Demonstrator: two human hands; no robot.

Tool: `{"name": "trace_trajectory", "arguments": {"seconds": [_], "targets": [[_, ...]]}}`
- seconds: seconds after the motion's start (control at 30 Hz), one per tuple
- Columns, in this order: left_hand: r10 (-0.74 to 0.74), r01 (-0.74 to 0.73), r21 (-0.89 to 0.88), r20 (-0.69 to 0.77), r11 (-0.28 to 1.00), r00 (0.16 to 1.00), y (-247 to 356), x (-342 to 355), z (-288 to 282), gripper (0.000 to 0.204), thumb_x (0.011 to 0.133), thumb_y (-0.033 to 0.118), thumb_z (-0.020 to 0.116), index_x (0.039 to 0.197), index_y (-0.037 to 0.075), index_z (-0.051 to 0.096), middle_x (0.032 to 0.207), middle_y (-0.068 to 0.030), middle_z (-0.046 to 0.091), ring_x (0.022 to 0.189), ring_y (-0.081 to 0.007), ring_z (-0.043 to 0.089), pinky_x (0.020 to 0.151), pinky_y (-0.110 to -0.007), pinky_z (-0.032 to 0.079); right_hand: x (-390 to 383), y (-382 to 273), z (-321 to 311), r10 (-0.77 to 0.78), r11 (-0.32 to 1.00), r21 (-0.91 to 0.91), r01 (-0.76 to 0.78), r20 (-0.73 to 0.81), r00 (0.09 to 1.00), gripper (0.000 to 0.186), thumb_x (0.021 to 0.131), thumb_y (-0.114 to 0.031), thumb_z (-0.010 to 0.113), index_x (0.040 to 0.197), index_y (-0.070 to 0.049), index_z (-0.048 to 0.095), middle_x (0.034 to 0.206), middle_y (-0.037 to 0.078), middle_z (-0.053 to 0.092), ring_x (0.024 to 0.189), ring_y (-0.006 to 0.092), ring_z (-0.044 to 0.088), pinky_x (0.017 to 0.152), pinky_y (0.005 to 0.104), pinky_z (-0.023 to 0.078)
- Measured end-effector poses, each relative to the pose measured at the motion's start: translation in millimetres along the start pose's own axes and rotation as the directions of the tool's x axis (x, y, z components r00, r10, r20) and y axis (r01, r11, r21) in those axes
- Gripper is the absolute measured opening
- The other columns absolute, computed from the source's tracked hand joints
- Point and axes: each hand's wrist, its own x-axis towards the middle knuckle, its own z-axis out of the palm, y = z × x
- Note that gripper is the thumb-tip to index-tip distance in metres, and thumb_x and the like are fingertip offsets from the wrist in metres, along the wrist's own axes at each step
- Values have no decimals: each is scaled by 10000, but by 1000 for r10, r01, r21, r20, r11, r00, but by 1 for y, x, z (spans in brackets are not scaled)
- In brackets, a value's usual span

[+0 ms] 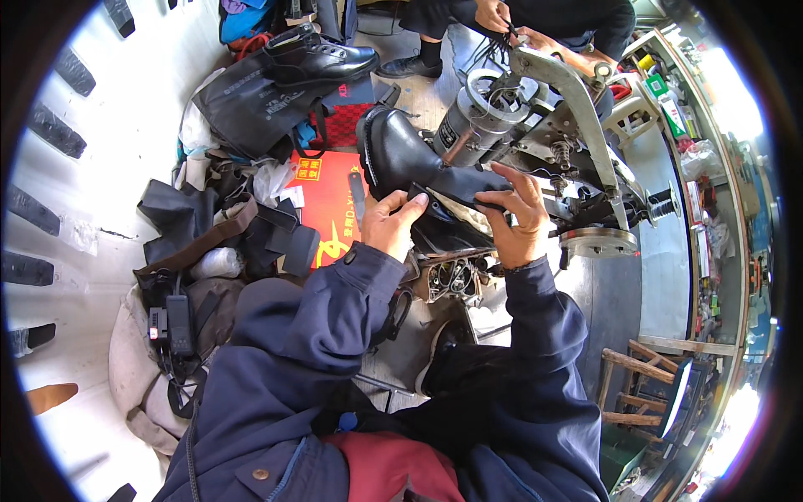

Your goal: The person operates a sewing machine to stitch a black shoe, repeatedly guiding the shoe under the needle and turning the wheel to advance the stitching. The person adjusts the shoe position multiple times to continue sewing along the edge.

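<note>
A black leather boot [400, 155] lies on the arm of a grey metal sewing machine [535, 125] in front of me. My left hand [389, 224] grips the boot's opened edge from the near left side. My right hand [520, 219] pinches the same edge on the right, close to the machine's needle area, fingers curled over the leather. Both arms are in dark blue sleeves.
A second black boot [322, 57] rests on dark bags at the upper left. A red bag [324, 205] and a pile of black straps lie to my left. Another person's hands [502, 21] work behind the machine. A shelf of small goods [711, 167] lines the right. A wooden stool [636, 385] stands at lower right.
</note>
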Motion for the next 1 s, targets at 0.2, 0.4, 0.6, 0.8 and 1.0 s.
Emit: {"name": "trace_trajectory", "arguments": {"seconds": [0.2, 0.4, 0.6, 0.8, 1.0], "targets": [[-41, 36, 151, 29, 988, 999, 5, 1, -7, 136, 897, 207, 674, 893, 72, 684, 781, 32, 628, 589, -59, 550, 507, -194, 436, -4, 6, -3, -126, 987, -98, 129, 39, 991, 288, 584, 75, 675, 817, -86, 730, 1166, 83, 652, 1164, 320, 540, 939, 404, 475], [-120, 119, 33, 43, 992, 992, 14, -2, -5, 269, 854, 294, 711, 744, 54, 657, 650, 58, 426, 626, -42, 408, 593, -228, 339, -10, 14, -1, -126, 989, -71, 127, 23, 992, 288, 585, 67, 681, 818, -92, 735, 1172, 90, 649, 1187, 330, 532, 975, 422, 458], [45, -48, 89, 29, 995, 999, 9, 3, -3, 266, 855, 288, 705, 740, 55, 650, 634, 67, 454, 559, -39, 391, 515, -240, 315, -13, 13, -1, -118, 991, -62, 123, 68, 991, 300, 594, 69, 685, 840, -93, 743, 1209, 97, 637, 1210, 331, 516, 986, 424, 450], [34, -36, 55, 25, 998, 999, 9, 3, -1, 252, 857, 264, 698, 738, 49, 640, 596, 75, 452, 538, -30, 396, 494, -235, 316, -8, 8, -4, -54, 998, -33, 59, 135, 989, 252, 657, 29, 718, 869, -100, 761, 1269, 107, 610, 1238, 335, 494, 1008, 426, 436], [-47, 47, 11, 31, 999, 998, 7, 2, -2, 235, 859, 253, 690, 756, 46, 645, 598, 70, 455, 543, -33, 404, 499, -227, 321, 3, 3, -3, -3, 997, 73, 2, 22, 1000, 105, 791, -72, 702, 875, -23, 741, 1110, 154, 673, 1100, 335, 575, 938, 407, 456]]}}
